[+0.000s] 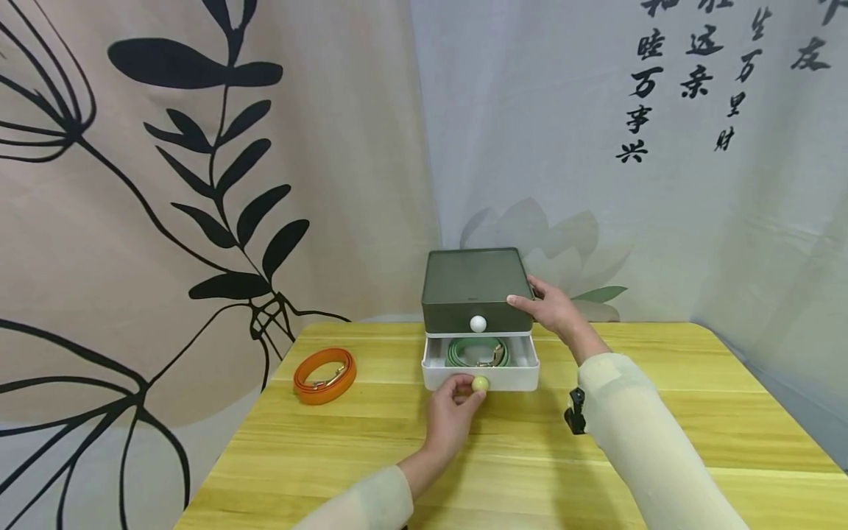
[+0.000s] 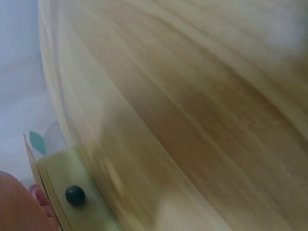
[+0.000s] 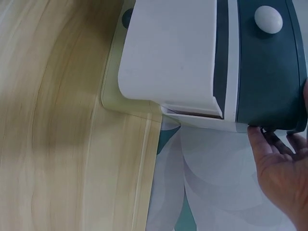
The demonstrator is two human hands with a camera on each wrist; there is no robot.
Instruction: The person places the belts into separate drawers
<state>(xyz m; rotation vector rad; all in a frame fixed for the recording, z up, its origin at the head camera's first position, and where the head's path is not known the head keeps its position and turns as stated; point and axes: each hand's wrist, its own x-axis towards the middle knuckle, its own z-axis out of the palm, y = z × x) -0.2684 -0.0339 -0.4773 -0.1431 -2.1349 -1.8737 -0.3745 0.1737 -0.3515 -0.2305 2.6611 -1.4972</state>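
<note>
A small drawer box has a dark green top tier (image 1: 477,276) with a white knob (image 3: 268,19). Its white drawer (image 1: 440,379) is pulled out and holds a coiled green strap (image 1: 457,353) with a metal buckle. My left hand (image 1: 450,423) pinches the drawer's yellow-green knob (image 1: 481,383) between thumb and fingers; in the left wrist view that knob is hidden. Against the right side of the top tier my right hand (image 1: 556,313) rests, its thumb over the front upper edge. The right wrist view shows those fingers (image 3: 260,144) touching the side.
A pale yellow bottom tier (image 2: 60,168) with a dark knob (image 2: 75,196) sits below the white drawer. To the left, a coiled orange strap (image 1: 308,368) with a metal clasp lies on the wooden table (image 1: 298,456). A printed curtain (image 1: 358,184) hangs behind the box.
</note>
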